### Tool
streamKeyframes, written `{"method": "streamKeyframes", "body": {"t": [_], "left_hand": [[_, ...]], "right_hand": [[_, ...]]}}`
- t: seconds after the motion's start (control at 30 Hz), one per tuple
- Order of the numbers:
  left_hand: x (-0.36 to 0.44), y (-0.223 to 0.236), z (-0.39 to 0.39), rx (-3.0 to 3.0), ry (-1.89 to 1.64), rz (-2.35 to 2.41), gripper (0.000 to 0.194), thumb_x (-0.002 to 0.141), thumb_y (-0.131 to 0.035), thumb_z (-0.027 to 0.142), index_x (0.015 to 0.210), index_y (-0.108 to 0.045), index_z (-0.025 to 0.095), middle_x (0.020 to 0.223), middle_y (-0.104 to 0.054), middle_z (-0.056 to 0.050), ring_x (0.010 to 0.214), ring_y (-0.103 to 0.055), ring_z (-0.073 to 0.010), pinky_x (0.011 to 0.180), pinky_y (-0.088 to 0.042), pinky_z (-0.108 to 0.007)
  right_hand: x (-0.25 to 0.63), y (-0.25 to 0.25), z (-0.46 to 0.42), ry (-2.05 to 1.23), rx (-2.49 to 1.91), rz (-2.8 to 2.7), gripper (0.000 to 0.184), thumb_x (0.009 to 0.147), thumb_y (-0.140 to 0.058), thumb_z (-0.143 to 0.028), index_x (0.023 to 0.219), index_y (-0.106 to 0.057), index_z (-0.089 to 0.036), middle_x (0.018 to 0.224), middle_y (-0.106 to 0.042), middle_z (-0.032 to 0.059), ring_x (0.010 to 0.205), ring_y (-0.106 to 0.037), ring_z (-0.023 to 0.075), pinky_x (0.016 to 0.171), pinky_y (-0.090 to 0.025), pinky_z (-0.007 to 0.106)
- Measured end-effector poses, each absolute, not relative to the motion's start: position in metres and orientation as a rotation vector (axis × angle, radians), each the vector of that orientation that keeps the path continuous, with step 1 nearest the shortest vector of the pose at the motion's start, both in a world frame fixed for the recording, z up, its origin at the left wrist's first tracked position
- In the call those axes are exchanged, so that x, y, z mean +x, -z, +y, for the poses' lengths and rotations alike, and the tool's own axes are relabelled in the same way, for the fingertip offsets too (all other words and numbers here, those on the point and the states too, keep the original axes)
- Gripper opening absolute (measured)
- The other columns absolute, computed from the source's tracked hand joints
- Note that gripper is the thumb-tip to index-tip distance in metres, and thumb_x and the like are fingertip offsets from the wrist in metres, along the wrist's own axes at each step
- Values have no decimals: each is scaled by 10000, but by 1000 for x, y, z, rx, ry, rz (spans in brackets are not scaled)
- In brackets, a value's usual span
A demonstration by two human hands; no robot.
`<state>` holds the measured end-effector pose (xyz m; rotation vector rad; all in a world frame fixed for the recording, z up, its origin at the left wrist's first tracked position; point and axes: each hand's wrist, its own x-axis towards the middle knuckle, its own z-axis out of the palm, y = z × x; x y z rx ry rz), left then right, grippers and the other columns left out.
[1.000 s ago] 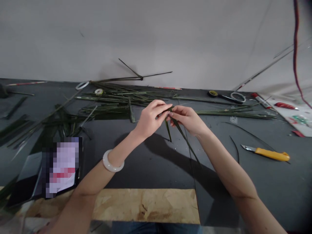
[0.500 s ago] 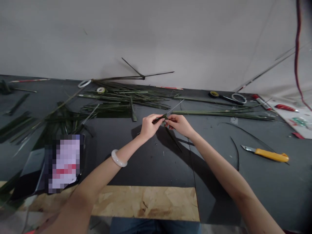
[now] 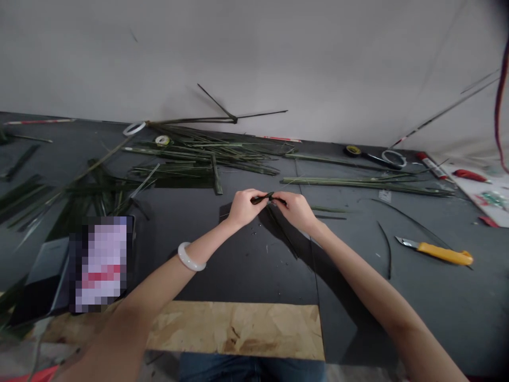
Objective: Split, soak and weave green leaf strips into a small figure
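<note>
Over the middle of the dark table, my left hand [image 3: 244,207] pinches a folded dark green leaf strip [image 3: 271,196] between thumb and fingers. My right hand [image 3: 297,210] is closed on the same piece, its fingertips almost meeting those of the left. One thin dark tail [image 3: 284,236] hangs from the fold toward the table. Past the right hand, a green strip end [image 3: 330,209] sticks out to the right. The fingers hide most of the fold. On my left wrist sits a white bangle [image 3: 190,258].
Behind the hands lie a pile of leaf strips [image 3: 214,151] and a long strip bundle [image 3: 358,184]. At the right rests a yellow-handled knife [image 3: 445,253], blade bare. A phone [image 3: 101,265] stands at the left; scissors [image 3: 382,160] and a tape roll [image 3: 162,140] lie at the back.
My right hand has closed in over the fold, fingers now curled downward. A thin strip that pointed up and right no longer shows there; a strip end now extends rightward beyond the right hand.
</note>
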<state>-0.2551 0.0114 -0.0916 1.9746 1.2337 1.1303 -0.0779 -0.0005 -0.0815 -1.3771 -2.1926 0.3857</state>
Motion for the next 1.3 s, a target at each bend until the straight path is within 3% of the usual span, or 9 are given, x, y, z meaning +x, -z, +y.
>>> {"method": "streamKeyframes", "body": {"t": [0.2, 0.37, 0.53, 0.63, 1.03, 1.3], "left_hand": [[-253, 95, 11, 1970, -1067, 1228, 137, 775, -643, 192, 865, -743, 170, 837, -743, -66, 719, -690, -184, 667, -549, -303], [-256, 94, 11, 2043, -1026, 1177, 163, 787, -617, 186, 891, -743, 181, 850, -740, -62, 716, -681, -177, 658, -541, -302], [-259, 91, 12, 2137, -976, 1175, 187, 748, -679, 242, 905, -741, 162, 801, -727, -56, 580, -621, -148, 570, -509, -281], [-260, 92, 12, 2168, -978, 1183, 204, 756, -704, 309, 892, -739, 162, 824, -729, -66, 628, -640, -162, 592, -507, -282], [-260, 99, 15, 2165, -961, 1206, 146, 766, -696, 207, 905, -730, 178, 875, -733, -63, 774, -683, -197, 699, -532, -309], [-261, 97, 15, 2193, -970, 1180, 191, 774, -688, 312, 912, -731, 186, 842, -732, -57, 602, -627, -146, 580, -495, -270]], "right_hand": [[-71, 89, -3, -177, -1271, -2266, 270, 927, -450, -256, 928, -710, -182, 920, -726, 99, 853, -645, 233, 760, -492, 341], [-71, 93, -3, -253, -1239, -2166, 278, 926, -462, -309, 902, -718, -203, 916, -725, 94, 865, -630, 235, 808, -494, 377], [-70, 101, -2, -272, -1234, -2084, 234, 904, -504, -302, 903, -716, -202, 881, -721, 90, 825, -643, 226, 787, -503, 362], [-70, 106, -1, -246, -1197, -2053, 208, 895, -529, -292, 896, -706, -184, 852, -719, 93, 800, -651, 222, 752, -504, 339], [-75, 107, -5, -247, -1224, -2132, 220, 914, -441, -253, 908, -653, -193, 885, -703, 99, 826, -649, 218, 743, -497, 326], [-73, 107, -4, -264, -1221, -2084, 209, 914, -473, -303, 895, -654, -202, 880, -708, 92, 839, -649, 220, 767, -498, 335]]}}
